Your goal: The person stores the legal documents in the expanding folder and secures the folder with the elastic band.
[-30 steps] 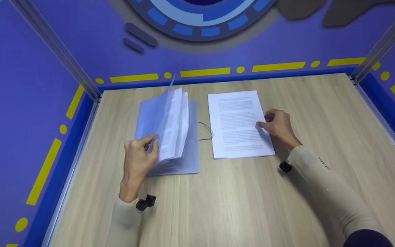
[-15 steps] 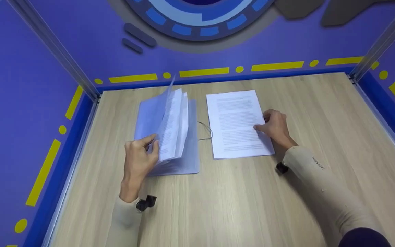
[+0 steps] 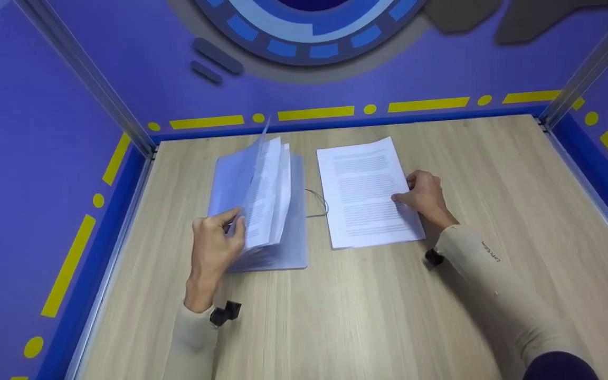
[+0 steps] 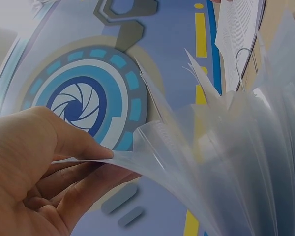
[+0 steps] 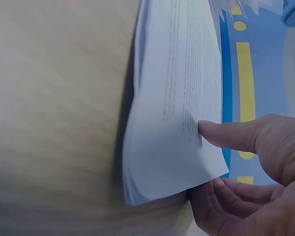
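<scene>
A translucent multi-pocket document folder (image 3: 294, 211) lies opened on the table, its clear sleeves (image 4: 246, 162) fanned upward with printed sheets (image 3: 264, 190) inside. My left hand (image 3: 215, 245) pinches the edge of one clear sleeve between thumb and fingers, holding it raised. To the right lies a stack of printed paper (image 3: 364, 195). At the stack's right edge my right hand (image 3: 426, 196) grips it, thumb (image 5: 214, 132) on top and fingers curled beneath. In the right wrist view the stack's near edge bows slightly, and several sheets show along it.
A thin elastic cord (image 3: 316, 203) loops from the folder toward the paper stack. The wooden table (image 3: 367, 311) is bounded by a blue back wall (image 3: 140, 68) and side walls with metal corner posts (image 3: 583, 66). A black wrist camera (image 3: 225, 313) sits on the left sleeve.
My right hand has shifted slightly left, and the paper stack has moved a little and tilted, its right edge gripped. The left hand and folder stay almost still.
</scene>
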Action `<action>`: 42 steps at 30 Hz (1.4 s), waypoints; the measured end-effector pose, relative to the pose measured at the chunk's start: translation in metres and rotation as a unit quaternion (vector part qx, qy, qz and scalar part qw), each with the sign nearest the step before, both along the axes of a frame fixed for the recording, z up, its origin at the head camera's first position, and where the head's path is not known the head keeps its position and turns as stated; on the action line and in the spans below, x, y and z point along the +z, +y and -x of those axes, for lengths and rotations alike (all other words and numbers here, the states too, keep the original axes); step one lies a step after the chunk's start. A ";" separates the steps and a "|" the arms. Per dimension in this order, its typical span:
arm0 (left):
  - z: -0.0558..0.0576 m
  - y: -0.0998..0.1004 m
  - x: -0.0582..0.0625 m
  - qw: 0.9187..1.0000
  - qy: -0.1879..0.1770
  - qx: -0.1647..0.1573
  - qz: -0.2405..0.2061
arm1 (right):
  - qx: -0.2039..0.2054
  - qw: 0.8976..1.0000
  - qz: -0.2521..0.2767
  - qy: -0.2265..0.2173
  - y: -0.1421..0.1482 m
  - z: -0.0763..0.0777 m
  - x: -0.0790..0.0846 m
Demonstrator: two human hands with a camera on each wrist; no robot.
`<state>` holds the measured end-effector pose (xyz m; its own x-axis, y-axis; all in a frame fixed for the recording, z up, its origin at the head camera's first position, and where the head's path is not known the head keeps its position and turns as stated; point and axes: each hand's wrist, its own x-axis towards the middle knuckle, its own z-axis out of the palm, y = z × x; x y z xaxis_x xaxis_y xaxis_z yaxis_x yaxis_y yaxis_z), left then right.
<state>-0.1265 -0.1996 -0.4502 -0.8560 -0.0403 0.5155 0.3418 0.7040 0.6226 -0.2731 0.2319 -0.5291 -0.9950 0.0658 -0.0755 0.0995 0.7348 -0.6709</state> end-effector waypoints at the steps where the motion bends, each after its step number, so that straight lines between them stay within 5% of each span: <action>1: 0.000 0.000 0.000 1.000 0.000 0.000 0.000 | -0.001 1.000 0.001 -0.006 0.001 0.000 0.000; 20: 0.001 -0.006 0.001 1.000 0.013 0.003 -0.005 | -0.006 0.991 0.093 -0.094 0.022 0.011 0.005; 36: 0.000 -0.009 0.004 1.000 0.014 0.004 -0.007 | 0.007 0.939 0.286 -0.191 0.053 0.011 0.006; 42: 0.000 -0.009 0.002 1.000 0.012 0.005 -0.006 | -0.001 0.934 0.302 -0.192 0.057 0.007 0.001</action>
<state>-0.1266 -0.2087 -0.4478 -0.8427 -0.0546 0.5356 0.3502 0.7001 0.6223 -0.2806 0.2886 -0.5282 -0.8873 -0.1016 -0.4499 0.4184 0.2331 -0.8778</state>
